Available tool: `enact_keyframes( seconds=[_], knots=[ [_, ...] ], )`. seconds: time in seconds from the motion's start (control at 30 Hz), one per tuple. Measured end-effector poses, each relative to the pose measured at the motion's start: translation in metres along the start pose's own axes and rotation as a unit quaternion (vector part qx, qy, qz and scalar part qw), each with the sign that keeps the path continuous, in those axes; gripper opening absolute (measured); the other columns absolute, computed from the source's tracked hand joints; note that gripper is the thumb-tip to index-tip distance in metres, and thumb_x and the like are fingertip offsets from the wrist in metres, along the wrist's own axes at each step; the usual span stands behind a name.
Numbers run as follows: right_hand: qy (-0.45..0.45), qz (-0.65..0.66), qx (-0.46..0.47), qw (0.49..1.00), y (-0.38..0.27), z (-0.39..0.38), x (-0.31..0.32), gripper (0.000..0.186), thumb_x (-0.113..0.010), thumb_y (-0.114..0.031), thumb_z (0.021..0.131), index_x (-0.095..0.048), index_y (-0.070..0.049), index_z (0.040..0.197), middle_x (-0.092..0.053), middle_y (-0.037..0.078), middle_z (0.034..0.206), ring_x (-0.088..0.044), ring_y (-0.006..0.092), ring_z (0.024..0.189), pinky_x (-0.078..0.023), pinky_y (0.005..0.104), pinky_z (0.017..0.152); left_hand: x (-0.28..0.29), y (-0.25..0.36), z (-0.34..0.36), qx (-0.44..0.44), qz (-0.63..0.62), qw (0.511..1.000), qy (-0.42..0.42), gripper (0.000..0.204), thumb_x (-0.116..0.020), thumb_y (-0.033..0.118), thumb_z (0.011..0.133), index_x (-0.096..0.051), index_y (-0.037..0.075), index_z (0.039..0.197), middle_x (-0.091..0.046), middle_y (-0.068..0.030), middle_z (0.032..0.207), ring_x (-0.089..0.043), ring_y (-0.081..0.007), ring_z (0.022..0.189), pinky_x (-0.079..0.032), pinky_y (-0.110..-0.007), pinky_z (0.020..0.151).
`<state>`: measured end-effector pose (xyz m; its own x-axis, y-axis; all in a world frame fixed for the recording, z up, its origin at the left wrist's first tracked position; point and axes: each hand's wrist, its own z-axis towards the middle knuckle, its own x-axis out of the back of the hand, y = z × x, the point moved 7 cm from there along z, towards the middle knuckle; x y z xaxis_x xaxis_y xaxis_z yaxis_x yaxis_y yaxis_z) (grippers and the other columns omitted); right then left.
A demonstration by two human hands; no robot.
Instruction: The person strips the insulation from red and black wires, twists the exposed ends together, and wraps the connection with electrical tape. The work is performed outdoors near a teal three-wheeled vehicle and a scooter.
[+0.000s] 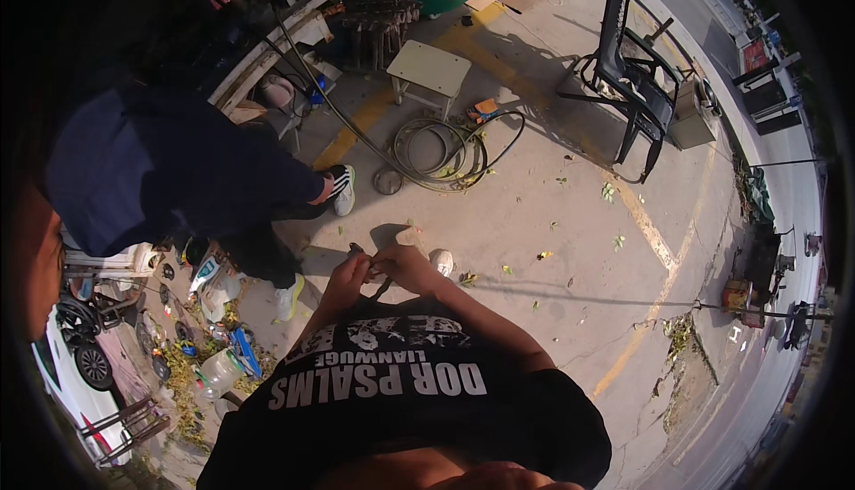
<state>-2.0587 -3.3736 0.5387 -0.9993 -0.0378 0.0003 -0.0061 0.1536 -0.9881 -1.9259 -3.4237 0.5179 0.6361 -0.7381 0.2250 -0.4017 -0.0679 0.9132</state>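
In the head view, my left hand [347,278] and my right hand [398,265] meet in front of my black T-shirt [401,428] at waist height, both with fingers closed. A small dark piece [355,249] pokes up from my left hand, and a dark strap-like length hangs below the fingers; I cannot make out what these are or exactly what the right fingers pinch. A light shoe [441,263] shows on the ground just beyond my right hand. Farther forward lies a coiled black hose [436,169].
A person in navy clothing [169,165] stands close on my left. Ahead are a beige stool [427,67], a cluttered bench [267,62] and a black chair [623,85]. Scattered junk [214,374] and a white car [85,410] are at lower left; a road runs along the right.
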Motion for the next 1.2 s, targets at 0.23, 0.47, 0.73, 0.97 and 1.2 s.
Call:
enact_keyframes(
  seconds=[0.23, 0.47, 0.73, 0.97, 1.2],
  knots=[
    [-0.034, -0.030, 0.013, 0.999, -0.023, 0.024, 0.069, 0.013, -0.060, -0.006, 0.082, -0.063, 0.002, 0.092, -0.064, 0.014, 0.084, -0.064, 0.0258, 0.080, -0.048, 0.0328, 0.071, -0.025, 0.034, 0.043, 0.057, 0.022, 0.998, 0.022, 0.022, -0.041, 0.018, 0.098, -0.053, 0.000, 0.103, -0.055, -0.0073, 0.071, -0.052, -0.0178, 0.065, -0.043, -0.030, 0.063],
    [0.007, 0.126, -0.114, 0.985, 0.002, 0.065, 0.093, 0.012, -0.063, -0.009, 0.087, -0.059, 0.001, 0.090, -0.063, 0.006, 0.073, -0.057, 0.0100, 0.062, -0.046, 0.0238, 0.058, -0.018, 0.071, 0.089, 0.047, 0.056, 0.997, -0.009, 0.020, -0.044, 0.021, 0.098, -0.054, 0.003, 0.096, -0.055, -0.0097, 0.071, -0.056, -0.0218, 0.065, -0.044, -0.035, 0.061],
    [0.035, 0.052, -0.092, 0.994, -0.009, 0.157, 0.091, 0.012, -0.063, -0.010, 0.087, -0.060, 0.002, 0.088, -0.060, 0.005, 0.069, -0.054, 0.0095, 0.059, -0.043, 0.0236, 0.053, 0.056, 0.062, 0.148, -0.037, 0.010, 0.999, -0.007, 0.022, -0.046, 0.019, 0.096, -0.058, 0.001, 0.103, -0.060, -0.0122, 0.081, -0.058, -0.0222, 0.070, -0.045, -0.034, 0.065],
    [-0.013, -0.015, -0.105, 0.994, -0.065, 0.309, 0.031, 0.009, -0.058, -0.006, 0.089, -0.059, 0.003, 0.092, -0.061, 0.006, 0.073, -0.055, 0.0107, 0.064, -0.045, 0.0243, 0.061, 0.200, 0.027, 0.203, 0.001, -0.159, 0.981, 0.109, 0.025, -0.056, 0.023, 0.091, -0.059, -0.002, 0.091, -0.056, -0.0101, 0.068, -0.051, -0.0154, 0.063, -0.043, -0.032, 0.061],
    [-0.162, -0.090, -0.092, 0.978, -0.112, 0.434, -0.081, 0.009, -0.058, -0.006, 0.090, -0.059, 0.003, 0.090, -0.060, 0.004, 0.068, -0.056, 0.0083, 0.061, -0.046, 0.0237, 0.056, 0.352, 0.014, 0.168, -0.044, -0.204, 0.944, 0.256, 0.020, -0.057, 0.020, 0.093, -0.064, 0.002, 0.094, -0.052, 0.0041, 0.068, -0.047, -0.0043, 0.065, -0.039, -0.023, 0.056]
  ],
)
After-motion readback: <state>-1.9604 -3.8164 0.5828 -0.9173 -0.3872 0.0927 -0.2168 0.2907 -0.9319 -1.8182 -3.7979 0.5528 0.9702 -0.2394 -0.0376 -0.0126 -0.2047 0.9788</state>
